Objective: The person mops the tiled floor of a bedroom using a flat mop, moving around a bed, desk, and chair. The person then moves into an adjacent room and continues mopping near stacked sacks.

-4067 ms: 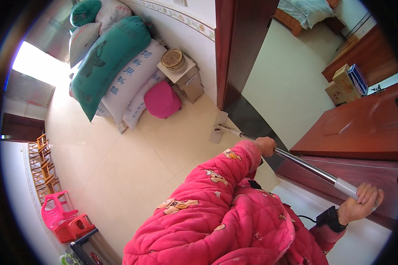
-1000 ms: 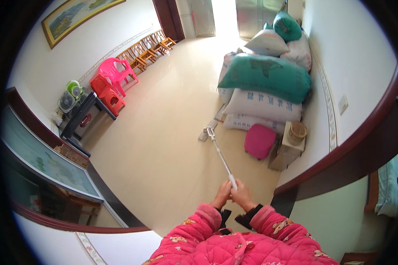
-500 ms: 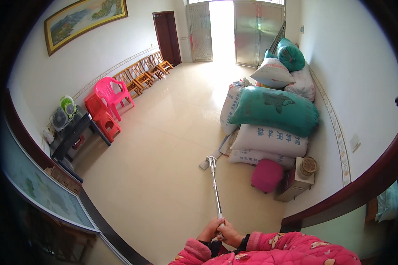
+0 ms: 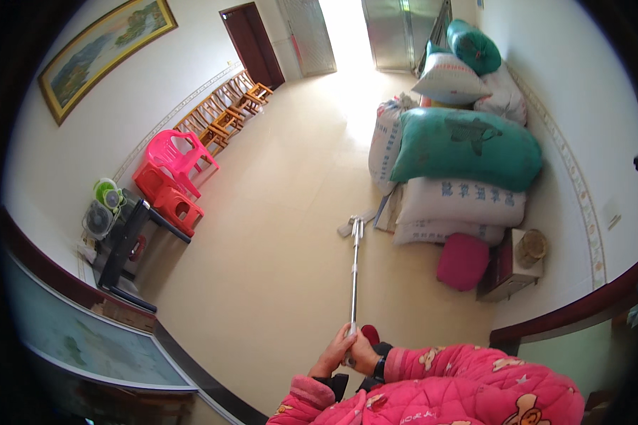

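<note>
Both my hands are closed round the upper end of a silver mop handle, close in front of my body. My left hand (image 4: pixel 334 352) and my right hand (image 4: pixel 364 353) overlap on it. From them the long-handled mop (image 4: pixel 354 276) runs straight ahead. Its flat grey head (image 4: pixel 348 228) lies on the pale tiled floor (image 4: pixel 283 255), just left of the base of the stacked sacks. Pink quilted sleeves (image 4: pixel 432 365) cover my forearms. A red shoe tip (image 4: pixel 369 333) shows beyond my right hand.
On the right, white sacks (image 4: pixel 461 202) and a green sack (image 4: pixel 468 150) are piled against the wall. Nearer stand a magenta stool (image 4: pixel 463 262) and a small cabinet (image 4: pixel 500 280). Left are red and pink plastic chairs (image 4: pixel 171 159), a black table (image 4: pixel 125 244) with fans, and wooden chairs (image 4: pixel 220 117).
My view has tilted and turned, so the room sits differently in it. The mop head appears farther up the picture. A red shoe has come into sight; both hands keep their hold.
</note>
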`<act>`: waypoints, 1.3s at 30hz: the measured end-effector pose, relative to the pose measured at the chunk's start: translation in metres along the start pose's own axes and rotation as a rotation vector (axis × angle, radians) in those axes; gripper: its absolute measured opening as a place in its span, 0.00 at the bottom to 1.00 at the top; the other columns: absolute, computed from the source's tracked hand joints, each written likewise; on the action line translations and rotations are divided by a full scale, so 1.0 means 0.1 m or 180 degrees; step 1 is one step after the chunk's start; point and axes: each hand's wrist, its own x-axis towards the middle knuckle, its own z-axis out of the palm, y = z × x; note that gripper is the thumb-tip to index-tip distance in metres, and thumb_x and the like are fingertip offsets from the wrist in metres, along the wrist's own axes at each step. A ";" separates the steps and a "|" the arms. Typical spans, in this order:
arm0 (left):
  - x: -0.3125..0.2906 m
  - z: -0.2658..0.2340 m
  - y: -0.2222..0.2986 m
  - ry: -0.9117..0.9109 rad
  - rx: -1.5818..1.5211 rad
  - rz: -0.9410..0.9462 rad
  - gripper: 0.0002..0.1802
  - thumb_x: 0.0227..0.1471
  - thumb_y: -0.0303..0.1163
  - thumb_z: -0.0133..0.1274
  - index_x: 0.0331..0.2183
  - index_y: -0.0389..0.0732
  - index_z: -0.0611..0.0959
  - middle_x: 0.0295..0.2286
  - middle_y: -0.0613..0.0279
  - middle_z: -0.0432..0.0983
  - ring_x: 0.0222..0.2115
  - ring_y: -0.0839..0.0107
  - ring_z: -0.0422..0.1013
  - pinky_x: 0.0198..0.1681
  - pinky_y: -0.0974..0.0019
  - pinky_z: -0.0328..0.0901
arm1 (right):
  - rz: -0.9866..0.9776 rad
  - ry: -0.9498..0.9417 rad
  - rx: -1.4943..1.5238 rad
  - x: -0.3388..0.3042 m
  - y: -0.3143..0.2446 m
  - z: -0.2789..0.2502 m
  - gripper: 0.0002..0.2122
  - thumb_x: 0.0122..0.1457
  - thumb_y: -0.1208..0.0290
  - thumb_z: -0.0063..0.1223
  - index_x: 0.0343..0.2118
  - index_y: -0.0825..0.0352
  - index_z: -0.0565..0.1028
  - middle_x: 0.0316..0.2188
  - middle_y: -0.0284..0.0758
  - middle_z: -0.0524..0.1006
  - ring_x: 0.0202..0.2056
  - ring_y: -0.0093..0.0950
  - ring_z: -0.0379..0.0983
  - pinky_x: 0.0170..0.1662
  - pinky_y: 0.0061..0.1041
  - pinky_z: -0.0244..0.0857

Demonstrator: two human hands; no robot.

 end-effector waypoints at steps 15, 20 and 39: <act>1.35 -1.47 1.60 -0.0364 0.0182 0.0346 0.38 0.40 0.24 0.53 0.55 0.37 0.61 0.45 0.59 0.64 0.45 0.72 0.63 0.47 0.71 0.60 | -0.0955 0.0035 -0.0146 2.11 -1.17 1.31 0.16 0.49 0.83 0.39 0.40 0.58 0.57 0.26 0.32 0.63 0.26 0.24 0.65 0.21 0.25 0.64; 2.15 -1.77 1.66 0.0045 0.1911 0.0486 0.40 0.31 0.26 0.52 0.52 0.39 0.65 0.46 0.48 0.65 0.45 0.57 0.65 0.49 0.63 0.61 | -0.1859 0.0110 -0.1018 2.77 -1.39 1.28 0.14 0.50 0.81 0.42 0.40 0.60 0.61 0.27 0.32 0.65 0.27 0.25 0.68 0.25 0.24 0.65; 4.02 -3.72 3.40 -0.0711 0.2025 0.0093 0.46 0.27 0.28 0.56 0.54 0.41 0.64 0.36 0.48 0.72 0.28 0.61 0.73 0.28 0.63 0.70 | -0.2823 0.0528 -0.4248 5.03 -2.33 2.69 0.12 0.41 0.77 0.54 0.32 0.67 0.71 0.31 0.40 0.71 0.32 0.33 0.70 0.31 0.29 0.66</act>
